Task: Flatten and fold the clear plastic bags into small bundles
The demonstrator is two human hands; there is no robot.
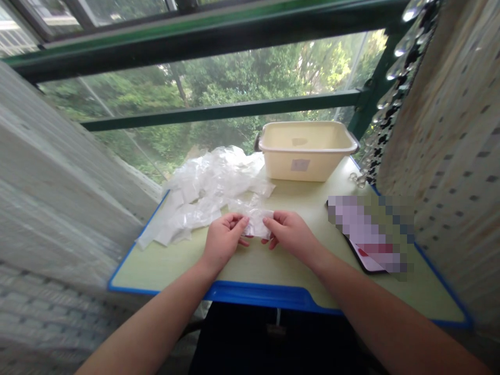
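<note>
Your left hand and right hand both grasp a small crinkled piece of clear plastic, pinching its opposite sides between thumbs and fingers. It sits in front of you, above the middle of the pale worktop, whose near edge is blue. From that piece, a loose heap of clear plastic spreads at ten o'clock; whether the two touch, you cannot tell. At one o'clock stands an upright cream bin with a label on its near side. At three o'clock lies a flat, dark-rimmed item, mostly blurred out. A green-framed window fills twelve o'clock.
</note>
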